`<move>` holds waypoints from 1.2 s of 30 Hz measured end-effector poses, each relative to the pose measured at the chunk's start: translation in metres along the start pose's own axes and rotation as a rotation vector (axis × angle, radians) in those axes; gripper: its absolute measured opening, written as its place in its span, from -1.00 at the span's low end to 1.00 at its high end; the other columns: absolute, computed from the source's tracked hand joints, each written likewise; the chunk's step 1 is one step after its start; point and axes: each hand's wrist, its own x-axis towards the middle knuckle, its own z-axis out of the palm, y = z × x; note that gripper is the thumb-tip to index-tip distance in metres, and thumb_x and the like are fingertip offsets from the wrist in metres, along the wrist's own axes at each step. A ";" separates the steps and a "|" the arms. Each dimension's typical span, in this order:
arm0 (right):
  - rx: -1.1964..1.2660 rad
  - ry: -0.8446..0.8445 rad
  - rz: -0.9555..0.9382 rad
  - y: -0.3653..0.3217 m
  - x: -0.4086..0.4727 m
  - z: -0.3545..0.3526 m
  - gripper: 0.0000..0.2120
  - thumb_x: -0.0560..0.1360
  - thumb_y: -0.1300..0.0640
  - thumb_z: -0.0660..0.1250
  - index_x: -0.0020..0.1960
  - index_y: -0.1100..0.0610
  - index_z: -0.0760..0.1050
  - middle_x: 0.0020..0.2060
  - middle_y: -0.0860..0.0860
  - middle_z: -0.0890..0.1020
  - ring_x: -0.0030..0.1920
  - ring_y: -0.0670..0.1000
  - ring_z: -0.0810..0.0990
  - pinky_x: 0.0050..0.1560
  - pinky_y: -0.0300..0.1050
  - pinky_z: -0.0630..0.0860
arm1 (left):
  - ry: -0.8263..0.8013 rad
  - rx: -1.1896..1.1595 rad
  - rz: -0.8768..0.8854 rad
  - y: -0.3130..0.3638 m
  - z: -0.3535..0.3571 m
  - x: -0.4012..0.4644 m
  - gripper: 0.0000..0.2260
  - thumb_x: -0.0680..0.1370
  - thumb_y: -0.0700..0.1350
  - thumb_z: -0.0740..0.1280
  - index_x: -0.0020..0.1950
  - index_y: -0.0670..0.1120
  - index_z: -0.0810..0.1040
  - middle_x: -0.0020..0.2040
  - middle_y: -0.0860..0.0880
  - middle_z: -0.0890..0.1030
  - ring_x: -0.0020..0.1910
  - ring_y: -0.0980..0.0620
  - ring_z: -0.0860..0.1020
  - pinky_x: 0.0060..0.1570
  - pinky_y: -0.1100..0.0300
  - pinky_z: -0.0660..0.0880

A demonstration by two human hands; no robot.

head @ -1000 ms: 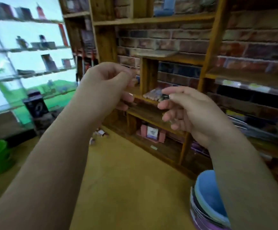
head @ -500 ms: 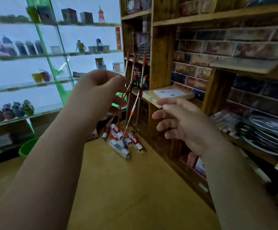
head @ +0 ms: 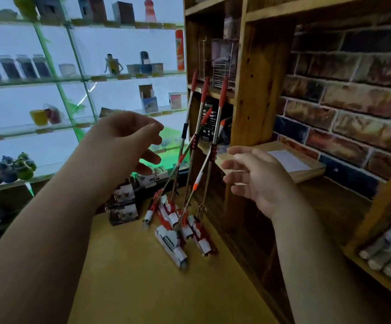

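- Two empty hands, left hand (head: 124,141) and right hand (head: 257,174), hover loosely curled.
- Red-and-silver long-handled mops (head: 197,181) lean on the wooden shelf post (head: 257,90), just beyond.
- Grasp one shaft mid-height and avoid toppling its neighbours.

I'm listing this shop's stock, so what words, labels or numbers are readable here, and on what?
No text can be read.
Mop heads: wrapper print blurred.
Floor boxes: print blurred.
White sheet on the wooden board: nothing legible.
Shelf-edge tags: too small.
Red can: blurred.
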 end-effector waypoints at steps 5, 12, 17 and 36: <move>0.011 0.007 0.027 -0.011 0.140 0.028 -0.82 0.67 0.19 0.20 0.14 0.04 0.55 -0.12 0.08 0.69 -0.37 -0.04 0.67 -0.46 -0.21 0.53 | 0.063 -0.003 -0.033 -0.035 -0.004 0.099 -0.89 0.62 -0.03 0.36 0.02 0.02 0.68 -0.11 0.06 0.75 -0.27 0.04 0.73 -0.28 0.10 0.71; 0.009 0.114 0.007 0.008 0.314 0.075 -0.81 0.65 0.18 0.24 0.20 0.00 0.52 -0.04 0.10 0.67 -0.34 -0.03 0.70 -0.44 -0.19 0.55 | 0.059 -0.043 -0.015 -0.111 -0.003 0.255 -0.91 0.62 -0.04 0.37 0.00 0.04 0.69 -0.13 0.09 0.75 -0.28 0.04 0.73 -0.23 0.02 0.67; 0.004 0.289 0.027 0.006 0.413 0.100 -0.78 0.63 0.18 0.29 0.22 -0.07 0.44 0.09 0.10 0.62 -0.11 0.05 0.68 -0.41 -0.17 0.58 | -0.078 -0.063 0.000 -0.143 0.001 0.363 -0.88 0.63 -0.05 0.34 0.05 0.01 0.68 -0.08 0.03 0.74 -0.26 0.04 0.72 -0.23 0.07 0.66; -0.146 0.604 0.102 0.037 0.691 0.043 -0.44 0.56 0.09 0.36 0.52 0.07 0.30 0.21 0.03 0.52 0.13 0.06 0.47 0.33 0.15 0.45 | -0.290 -0.089 -0.001 -0.204 0.131 0.629 -0.89 0.61 -0.07 0.37 -0.03 0.06 0.69 -0.16 0.02 0.75 -0.26 0.01 0.73 -0.26 0.08 0.64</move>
